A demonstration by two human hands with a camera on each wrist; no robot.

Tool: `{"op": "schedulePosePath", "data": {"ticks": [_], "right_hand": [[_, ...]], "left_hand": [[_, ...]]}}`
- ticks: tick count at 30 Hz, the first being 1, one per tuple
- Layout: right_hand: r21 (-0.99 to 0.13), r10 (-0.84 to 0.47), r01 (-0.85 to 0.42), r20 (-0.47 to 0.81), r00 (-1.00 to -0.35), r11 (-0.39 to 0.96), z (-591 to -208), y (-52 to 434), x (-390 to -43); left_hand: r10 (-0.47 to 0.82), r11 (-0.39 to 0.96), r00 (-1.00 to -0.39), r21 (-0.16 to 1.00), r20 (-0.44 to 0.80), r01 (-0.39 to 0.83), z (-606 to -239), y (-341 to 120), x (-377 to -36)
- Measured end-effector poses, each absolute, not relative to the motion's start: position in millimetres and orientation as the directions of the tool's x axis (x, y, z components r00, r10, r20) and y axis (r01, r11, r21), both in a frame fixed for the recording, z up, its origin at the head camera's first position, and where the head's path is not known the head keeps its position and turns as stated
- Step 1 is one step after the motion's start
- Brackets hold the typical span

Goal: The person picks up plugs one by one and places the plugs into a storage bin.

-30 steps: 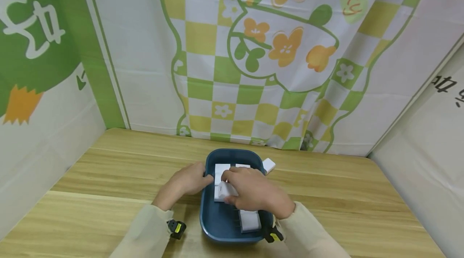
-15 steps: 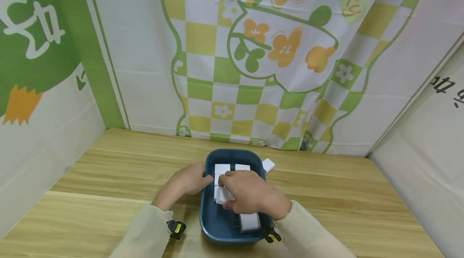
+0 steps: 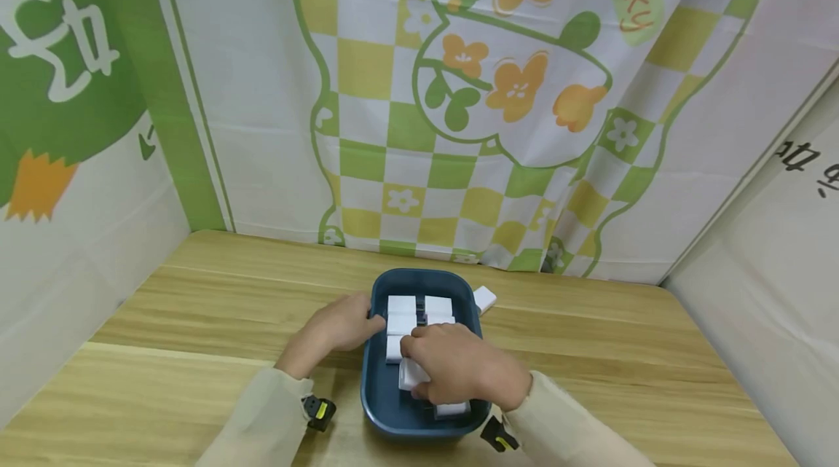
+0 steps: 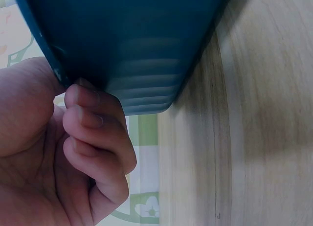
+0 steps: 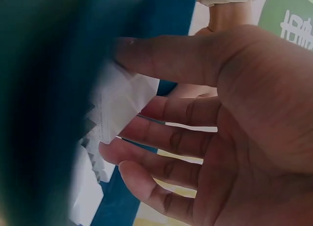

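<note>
A dark blue tray (image 3: pixel 419 277) sits mid-table with several white blocks in it, two of them (image 3: pixel 401 304) at its far end. My left hand (image 3: pixel 354 324) grips the tray's left rim; in the left wrist view its fingers (image 4: pixel 93 138) curl against the tray's outer wall (image 4: pixel 142 50). My right hand (image 3: pixel 452 365) is over the tray's middle and pinches a white block (image 3: pixel 411 375). The right wrist view shows the thumb and fingers (image 5: pixel 161 138) on that white block (image 5: pixel 122 103). The hand hides the blocks under it.
One more white block (image 3: pixel 486 299) lies on the wooden table (image 3: pixel 216 307) just outside the tray's far right corner. Patterned cloth walls (image 3: pixel 459 110) close the table in at the back and on both sides. Small black-and-yellow wrist devices (image 3: pixel 317 411) sit on both forearms.
My right hand has drawn back toward the tray's near end with the white block, uncovering the blocks at the far end. The left hand has stayed on the rim.
</note>
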State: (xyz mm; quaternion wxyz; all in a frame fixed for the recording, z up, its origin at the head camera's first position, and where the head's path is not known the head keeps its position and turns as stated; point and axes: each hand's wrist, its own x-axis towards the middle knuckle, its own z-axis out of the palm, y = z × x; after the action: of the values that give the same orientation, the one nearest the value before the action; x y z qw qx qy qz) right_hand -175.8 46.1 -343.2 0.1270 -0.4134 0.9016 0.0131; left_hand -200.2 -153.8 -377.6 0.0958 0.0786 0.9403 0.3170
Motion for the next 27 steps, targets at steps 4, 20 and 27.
{"op": "schedulePosePath", "data": {"ticks": [4, 20, 27], "right_hand": [[-0.069, -0.741, -0.748, -0.22, -0.634, 0.66, -348.5, 46.2, -175.1], [-0.02, -0.775, -0.78, -0.127, -0.619, 0.626, -361.9, 38.2, -174.2], [0.024, -0.777, -0.786, -0.128, -0.616, 0.618, -368.9, 34.9, -173.3]], "left_hand": [[0.211, 0.791, -0.969, 0.605, -0.126, 0.094, -377.5, -154.0, -200.0], [0.224, 0.785, -0.967, 0.611, -0.126, 0.102, -377.8, -154.3, -200.5], [0.22, 0.79, -0.967, 0.604, -0.126, 0.101, -378.2, -154.7, -200.7]]}}
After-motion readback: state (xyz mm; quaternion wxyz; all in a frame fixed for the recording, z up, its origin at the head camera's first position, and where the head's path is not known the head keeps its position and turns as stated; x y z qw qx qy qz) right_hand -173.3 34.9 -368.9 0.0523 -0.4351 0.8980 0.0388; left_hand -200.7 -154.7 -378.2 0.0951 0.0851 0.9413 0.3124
